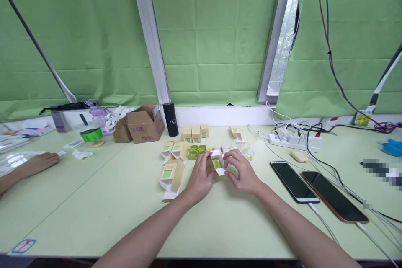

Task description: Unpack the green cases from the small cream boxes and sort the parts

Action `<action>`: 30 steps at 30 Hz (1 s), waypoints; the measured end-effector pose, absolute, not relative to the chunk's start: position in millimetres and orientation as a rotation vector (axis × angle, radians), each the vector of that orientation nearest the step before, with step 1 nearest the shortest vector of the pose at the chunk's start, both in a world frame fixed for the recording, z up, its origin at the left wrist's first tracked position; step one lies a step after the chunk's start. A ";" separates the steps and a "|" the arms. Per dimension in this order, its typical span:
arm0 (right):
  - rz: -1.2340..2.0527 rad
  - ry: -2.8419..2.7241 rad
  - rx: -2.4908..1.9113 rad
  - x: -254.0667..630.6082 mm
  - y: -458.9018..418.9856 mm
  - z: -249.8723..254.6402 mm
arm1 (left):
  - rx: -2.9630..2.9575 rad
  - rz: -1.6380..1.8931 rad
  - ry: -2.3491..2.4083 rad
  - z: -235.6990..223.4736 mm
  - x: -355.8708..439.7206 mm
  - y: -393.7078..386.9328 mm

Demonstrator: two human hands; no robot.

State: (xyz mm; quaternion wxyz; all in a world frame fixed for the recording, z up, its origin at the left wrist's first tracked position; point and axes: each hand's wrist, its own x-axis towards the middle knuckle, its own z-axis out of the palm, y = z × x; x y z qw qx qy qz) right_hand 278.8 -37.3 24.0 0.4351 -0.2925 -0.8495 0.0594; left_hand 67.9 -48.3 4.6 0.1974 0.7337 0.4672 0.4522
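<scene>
My left hand (200, 178) and my right hand (241, 171) meet at the middle of the table, both closed around one small open cardboard box (217, 162) with a green item inside. White flaps of the box stick out between my fingers. Several similar open boxes (171, 173) lie just left of my left hand. Green trays (197, 150) sit just behind the held box.
Three closed small boxes (195, 132) stand at the back by a black cylinder (170, 119) and a brown carton (144, 125). Two phones (293, 181) on cables lie right, near a power strip (295, 139). Another person's hand (39, 163) rests at the left.
</scene>
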 end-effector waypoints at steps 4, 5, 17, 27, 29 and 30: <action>0.091 -2.152 -0.793 275.5 -37.5 22.0 | 2.069 1.264 1.298 6.8 67.8 -49.8; 0.065 -2.161 -0.802 274.5 -36.9 20.8 | 2.079 1.262 1.297 7.4 67.8 -50.2; 0.106 -2.016 -0.725 273.3 -37.4 18.1 | 2.167 1.277 1.328 11.0 68.0 -53.7; 0.258 -1.858 -0.975 254.4 -35.6 -1.6 | 2.488 1.129 1.401 13.9 72.8 -63.4; 0.308 -1.829 -1.015 252.1 -35.3 -2.2 | 2.528 1.106 1.401 14.6 74.4 -64.6; 0.335 -1.811 -1.025 251.5 -34.9 -2.1 | 2.541 1.100 1.407 14.9 74.9 -64.9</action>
